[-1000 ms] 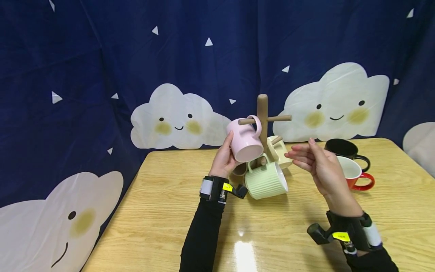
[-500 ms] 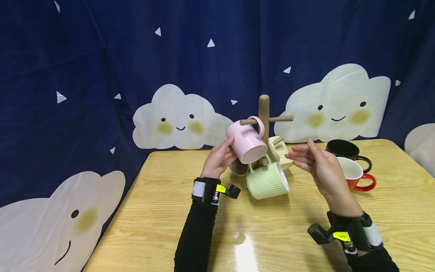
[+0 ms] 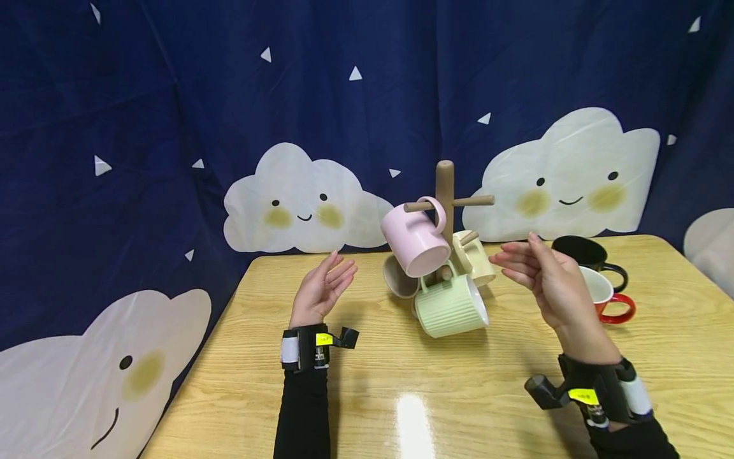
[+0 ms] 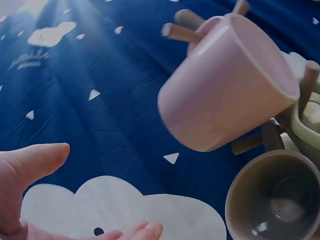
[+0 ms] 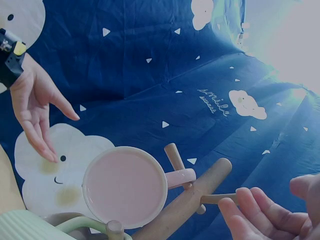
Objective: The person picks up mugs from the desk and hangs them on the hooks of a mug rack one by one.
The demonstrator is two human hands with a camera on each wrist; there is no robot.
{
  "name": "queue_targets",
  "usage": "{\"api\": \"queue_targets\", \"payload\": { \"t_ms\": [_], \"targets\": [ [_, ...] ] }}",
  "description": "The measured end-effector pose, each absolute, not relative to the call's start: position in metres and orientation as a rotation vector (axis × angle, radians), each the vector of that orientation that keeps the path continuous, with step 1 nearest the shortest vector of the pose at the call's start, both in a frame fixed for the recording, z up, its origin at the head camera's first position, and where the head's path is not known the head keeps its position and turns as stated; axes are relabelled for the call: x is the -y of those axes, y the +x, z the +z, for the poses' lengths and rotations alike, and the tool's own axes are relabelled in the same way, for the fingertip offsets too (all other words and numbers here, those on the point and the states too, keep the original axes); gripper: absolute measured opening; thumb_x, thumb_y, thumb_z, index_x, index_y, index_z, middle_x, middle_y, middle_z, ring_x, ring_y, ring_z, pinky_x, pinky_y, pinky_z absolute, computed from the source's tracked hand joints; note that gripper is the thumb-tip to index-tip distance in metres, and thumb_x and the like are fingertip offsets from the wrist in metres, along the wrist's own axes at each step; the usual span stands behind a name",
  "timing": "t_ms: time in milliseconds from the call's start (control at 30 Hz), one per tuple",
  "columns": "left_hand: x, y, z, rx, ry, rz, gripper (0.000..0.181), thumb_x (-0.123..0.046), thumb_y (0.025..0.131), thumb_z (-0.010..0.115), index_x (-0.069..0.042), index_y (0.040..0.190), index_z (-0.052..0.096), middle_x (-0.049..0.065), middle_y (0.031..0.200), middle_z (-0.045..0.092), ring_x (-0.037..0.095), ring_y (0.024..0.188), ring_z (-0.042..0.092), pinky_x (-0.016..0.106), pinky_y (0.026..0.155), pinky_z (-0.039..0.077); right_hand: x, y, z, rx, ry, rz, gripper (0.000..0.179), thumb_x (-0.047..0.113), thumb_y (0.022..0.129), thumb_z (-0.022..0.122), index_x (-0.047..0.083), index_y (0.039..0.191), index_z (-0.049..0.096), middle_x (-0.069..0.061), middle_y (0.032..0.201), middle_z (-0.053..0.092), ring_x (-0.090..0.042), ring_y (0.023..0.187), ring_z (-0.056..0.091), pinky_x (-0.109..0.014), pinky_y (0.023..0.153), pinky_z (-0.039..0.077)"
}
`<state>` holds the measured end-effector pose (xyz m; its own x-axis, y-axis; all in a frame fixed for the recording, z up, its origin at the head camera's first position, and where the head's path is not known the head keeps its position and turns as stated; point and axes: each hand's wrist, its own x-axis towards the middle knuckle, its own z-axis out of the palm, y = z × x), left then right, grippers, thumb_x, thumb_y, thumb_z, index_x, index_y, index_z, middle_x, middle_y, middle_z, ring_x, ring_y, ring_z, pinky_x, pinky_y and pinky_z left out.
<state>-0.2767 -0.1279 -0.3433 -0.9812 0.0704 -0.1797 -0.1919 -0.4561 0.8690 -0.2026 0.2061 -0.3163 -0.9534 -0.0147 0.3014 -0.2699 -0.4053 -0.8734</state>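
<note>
From an upper peg of the wooden mug tree (image 3: 445, 175) a pink mug (image 3: 414, 241) hangs by its handle, tilted. To its left, apart from it, is my left hand (image 3: 321, 288), fingers extended and holding nothing. Below hang a ribbed light green mug (image 3: 451, 307), a grey-brown mug (image 4: 276, 200) and a cream mug (image 3: 477, 258). My right hand (image 3: 553, 277) hovers to the right of the cream mug, fingers loosely bent with nothing in them. Behind that hand are a red mug (image 3: 599, 290) with a white inside and a black mug (image 3: 580, 250), both partly hidden.
A wooden table (image 3: 229, 382) carries the tree and the loose mugs. Behind it hangs a dark blue curtain (image 3: 321, 108) with cloud faces and small white triangles. An upper right peg (image 3: 474, 200) sticks out from the tree.
My left hand has let go of the pink mug and moved left and down, away from it. The pink mug stays on its peg. My right hand has shifted slightly right.
</note>
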Motion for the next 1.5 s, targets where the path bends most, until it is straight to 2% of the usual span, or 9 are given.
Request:
{"api": "queue_targets", "payload": {
  "t_ms": [200, 467, 633, 867, 933, 1067, 1133, 1267, 1500],
  "targets": [
    [0.132, -0.275, -0.349, -1.469, -0.157, 2.575, 0.053, -0.027, 0.093, 0.054, 0.003, 0.134, 0.039, 0.025, 0.137, 0.043, 0.031, 0.125, 0.046, 0.030, 0.099, 0.042, -0.208, -0.204, -0.317, 1.613, 0.343, 2.495, 0.032, 0.030, 0.095, 0.047, 0.007, 0.092, 0.069, -0.003, 0.085, 0.073, -0.011, 0.082, 0.070, -0.021, 0.069, 0.053],
    [0.131, -0.272, -0.349, -1.530, -0.135, 2.592, 0.050, -0.024, 0.094, 0.053, 0.003, 0.133, 0.040, 0.027, 0.138, 0.040, 0.024, 0.114, 0.057, 0.027, 0.094, 0.046, -0.211, -0.204, -0.316, 1.627, 0.258, 2.479, 0.031, 0.033, 0.094, 0.050, 0.008, 0.091, 0.069, -0.001, 0.084, 0.073, -0.010, 0.081, 0.070, -0.020, 0.069, 0.053],
    [0.126, -0.264, -0.340, -1.793, -0.040, 2.557, 0.046, -0.021, 0.093, 0.053, 0.003, 0.131, 0.042, 0.024, 0.134, 0.046, 0.020, 0.109, 0.060, 0.031, 0.094, 0.046, -0.212, -0.204, -0.315, 1.671, 0.245, 2.431, 0.029, 0.033, 0.093, 0.051, 0.009, 0.091, 0.069, 0.001, 0.084, 0.073, -0.008, 0.081, 0.069, -0.019, 0.069, 0.053],
    [0.114, -0.243, -0.326, -2.711, 0.200, 1.984, 0.038, -0.023, 0.088, 0.062, -0.007, 0.123, 0.056, 0.013, 0.116, 0.062, 0.025, 0.108, 0.059, 0.042, 0.095, 0.044, -0.215, -0.201, -0.315, 2.239, 0.070, 1.711, 0.035, 0.038, 0.091, 0.054, 0.008, 0.104, 0.065, 0.014, 0.085, 0.069, 0.004, 0.082, 0.063, -0.013, 0.072, 0.049],
    [0.111, -0.238, -0.324, -2.959, 0.264, 1.719, 0.039, -0.026, 0.086, 0.065, -0.009, 0.120, 0.058, 0.012, 0.111, 0.065, 0.026, 0.105, 0.061, 0.044, 0.092, 0.046, -0.215, -0.200, -0.316, 2.394, 0.027, 1.386, 0.039, 0.040, 0.090, 0.054, 0.006, 0.107, 0.065, 0.007, 0.088, 0.070, -0.002, 0.083, 0.062, -0.019, 0.074, 0.050],
    [0.108, -0.231, -0.323, -3.156, 0.419, 1.172, 0.044, -0.031, 0.086, 0.064, -0.007, 0.121, 0.057, 0.013, 0.108, 0.066, 0.028, 0.101, 0.063, 0.043, 0.085, 0.048, -0.216, -0.201, -0.319, 2.552, 0.066, 0.929, 0.039, 0.038, 0.089, 0.057, 0.003, 0.103, 0.066, -0.017, 0.095, 0.069, -0.027, 0.085, 0.064, -0.043, 0.073, 0.050],
    [0.108, -0.231, -0.325, -3.097, 0.479, 0.922, 0.047, -0.034, 0.086, 0.063, -0.007, 0.124, 0.055, 0.014, 0.110, 0.065, 0.028, 0.100, 0.062, 0.041, 0.083, 0.049, -0.217, -0.203, -0.321, 2.613, 0.123, 0.801, 0.039, 0.035, 0.089, 0.059, -0.001, 0.101, 0.066, -0.021, 0.094, 0.068, -0.038, 0.087, 0.063, -0.052, 0.074, 0.048],
    [0.108, -0.235, -0.331, -2.990, 0.573, 0.683, 0.049, -0.035, 0.086, 0.062, -0.007, 0.125, 0.054, 0.014, 0.112, 0.064, 0.028, 0.099, 0.062, 0.039, 0.080, 0.050, -0.219, -0.207, -0.325, 2.780, 0.177, 0.633, 0.037, 0.032, 0.087, 0.062, -0.002, 0.101, 0.065, -0.021, 0.092, 0.068, -0.039, 0.087, 0.062, -0.051, 0.073, 0.047],
    [0.108, -0.237, -0.334, -3.093, 0.634, 0.788, 0.043, -0.032, 0.087, 0.063, -0.007, 0.120, 0.057, 0.012, 0.104, 0.067, 0.026, 0.095, 0.064, 0.038, 0.080, 0.051, -0.219, -0.210, -0.328, 2.799, 0.194, 0.636, 0.030, 0.024, 0.087, 0.063, -0.001, 0.103, 0.065, -0.021, 0.095, 0.068, -0.038, 0.087, 0.062, -0.051, 0.073, 0.047]
  ]
}}
